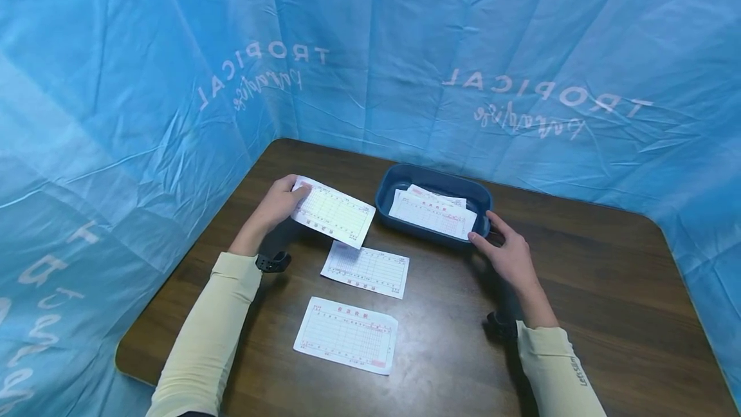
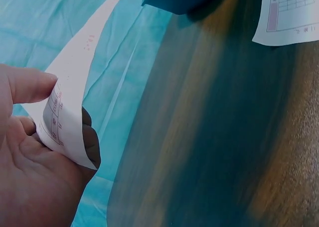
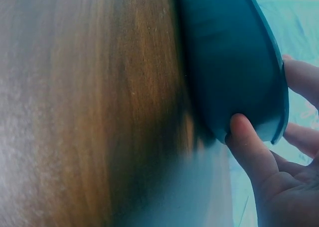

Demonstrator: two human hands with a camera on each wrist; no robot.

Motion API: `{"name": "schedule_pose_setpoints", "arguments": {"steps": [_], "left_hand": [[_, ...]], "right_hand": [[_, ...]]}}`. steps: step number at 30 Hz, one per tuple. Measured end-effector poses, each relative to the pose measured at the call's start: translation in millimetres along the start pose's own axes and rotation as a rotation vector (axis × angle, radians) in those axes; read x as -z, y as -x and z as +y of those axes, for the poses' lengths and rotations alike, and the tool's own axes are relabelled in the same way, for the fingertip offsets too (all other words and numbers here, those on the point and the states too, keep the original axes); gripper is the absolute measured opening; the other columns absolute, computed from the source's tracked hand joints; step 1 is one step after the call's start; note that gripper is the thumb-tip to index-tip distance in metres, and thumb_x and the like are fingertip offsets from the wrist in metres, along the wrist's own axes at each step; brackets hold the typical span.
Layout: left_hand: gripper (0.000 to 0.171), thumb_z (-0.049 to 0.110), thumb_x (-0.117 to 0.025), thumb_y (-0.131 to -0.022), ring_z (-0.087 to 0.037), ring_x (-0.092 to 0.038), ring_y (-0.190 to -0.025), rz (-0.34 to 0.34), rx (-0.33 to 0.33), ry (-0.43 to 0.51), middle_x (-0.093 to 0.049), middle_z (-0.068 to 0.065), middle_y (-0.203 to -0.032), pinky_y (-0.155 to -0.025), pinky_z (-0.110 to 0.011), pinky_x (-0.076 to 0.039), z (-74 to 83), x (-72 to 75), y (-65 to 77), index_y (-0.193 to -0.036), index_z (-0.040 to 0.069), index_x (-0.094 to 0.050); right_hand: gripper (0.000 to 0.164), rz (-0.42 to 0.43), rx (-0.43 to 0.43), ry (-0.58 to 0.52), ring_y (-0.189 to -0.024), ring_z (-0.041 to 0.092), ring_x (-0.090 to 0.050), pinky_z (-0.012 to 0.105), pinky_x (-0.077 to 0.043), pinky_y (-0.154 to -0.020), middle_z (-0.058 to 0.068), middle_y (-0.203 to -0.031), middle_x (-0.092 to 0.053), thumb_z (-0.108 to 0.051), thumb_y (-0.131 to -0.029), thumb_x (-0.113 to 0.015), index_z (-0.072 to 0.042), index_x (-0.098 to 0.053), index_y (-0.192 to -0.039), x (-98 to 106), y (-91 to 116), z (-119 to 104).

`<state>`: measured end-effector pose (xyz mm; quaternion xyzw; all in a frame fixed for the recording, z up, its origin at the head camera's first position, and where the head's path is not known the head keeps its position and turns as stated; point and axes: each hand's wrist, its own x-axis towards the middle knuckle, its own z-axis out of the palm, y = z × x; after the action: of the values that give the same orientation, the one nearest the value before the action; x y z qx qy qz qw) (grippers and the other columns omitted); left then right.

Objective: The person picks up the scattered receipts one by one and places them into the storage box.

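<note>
My left hand [image 1: 280,201] pinches a printed paper slip [image 1: 336,210] between thumb and fingers, above the table. In the left wrist view the thumb presses on the slip [image 2: 72,82] and the paper bends along the fingers. A second slip [image 1: 370,270] lies partly beneath the held one. Nearer the front is another form slip [image 1: 347,334], flat on the wood. My right hand [image 1: 509,251] holds the right end of a dark blue plastic bin [image 1: 399,219], thumb on its side and fingers round the end. Several slips [image 1: 434,214] lie inside the bin.
The brown wooden table [image 1: 602,288] has rounded corners. Blue curtains [image 1: 370,50] with white lettering hang close behind it and along its left side. Each wrist wears a black strap [image 1: 273,262].
</note>
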<state>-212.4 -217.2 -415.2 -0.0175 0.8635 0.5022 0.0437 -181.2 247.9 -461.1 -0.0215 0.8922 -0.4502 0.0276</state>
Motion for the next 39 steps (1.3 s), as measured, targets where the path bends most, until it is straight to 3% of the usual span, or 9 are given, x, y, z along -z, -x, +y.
{"name": "schedule_pose_setpoints", "arguments": {"steps": [20, 31, 39], "left_hand": [[0.038, 0.028, -0.046, -0.102, -0.027, -0.056, -0.089, -0.021, -0.04, -0.009, -0.058, -0.015, -0.105, -0.074, -0.037, -0.047, 16.2, -13.5, -14.8, -0.128, 0.0, -0.049], [0.035, 0.027, -0.046, -0.102, -0.026, -0.058, -0.087, -0.017, -0.05, -0.004, -0.058, -0.013, -0.103, -0.074, -0.038, -0.046, 21.5, -11.1, -16.6, -0.126, 0.002, -0.05], [0.035, 0.028, -0.046, -0.102, -0.026, -0.059, -0.086, -0.03, -0.084, 0.018, -0.059, -0.013, -0.101, -0.072, -0.037, -0.048, 31.3, -21.3, -24.1, -0.125, 0.002, -0.051]], "right_hand": [[0.085, 0.017, -0.009, 0.001, -0.128, 0.039, -0.042, 0.059, -0.034, -0.098, 0.022, -0.144, -0.04, -0.06, -0.085, -0.061, -0.019, -0.027, -0.152, 0.5, 0.5, 0.9], [0.084, 0.017, 0.001, -0.019, -0.128, 0.037, -0.043, 0.057, -0.035, -0.098, 0.02, -0.144, -0.041, -0.06, -0.085, -0.061, -0.02, -0.028, -0.152, -7.6, -3.4, -1.7], [0.084, 0.023, -0.006, -0.009, -0.128, 0.038, -0.043, 0.057, -0.037, -0.098, 0.022, -0.142, -0.042, -0.057, -0.087, -0.061, -0.018, -0.027, -0.152, -0.7, 0.4, -0.4]]}}
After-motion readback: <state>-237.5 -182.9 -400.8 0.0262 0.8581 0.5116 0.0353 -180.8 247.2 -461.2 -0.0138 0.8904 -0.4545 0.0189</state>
